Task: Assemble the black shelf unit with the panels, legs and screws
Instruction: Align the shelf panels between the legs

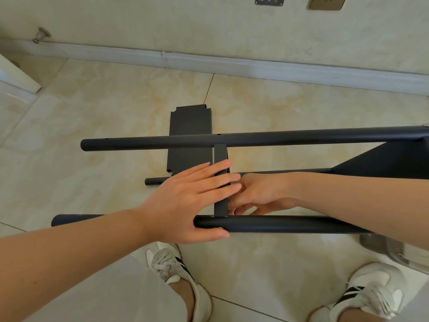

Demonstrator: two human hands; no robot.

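Frame: shelf unit lies on its side on the tiled floor [116, 108], centre to right of frame.
Far leg [301, 137]: black tube, runs left to right across mid-frame.
Near leg [290, 225]: black tube, parallel to it, lower in frame.
Third leg [154, 181]: only its short end shows, left of centre, low on the floor.
End panel [399, 159]: black, fitted between the legs at right edge.
Middle panel [220, 152]: seen edge-on, spans far leg to near leg at centre.
Loose panel [190, 124]: flat on the floor behind the far leg, notched corners.
Left hand [183, 201]: fingers straight, laid flat across the middle panel; thumb on near leg's underside.
Right hand [262, 194]: fingers curled at the middle panel's foot, just right of it; cannot tell what they grip.
Shoes [171, 266]: white, bottom of frame.
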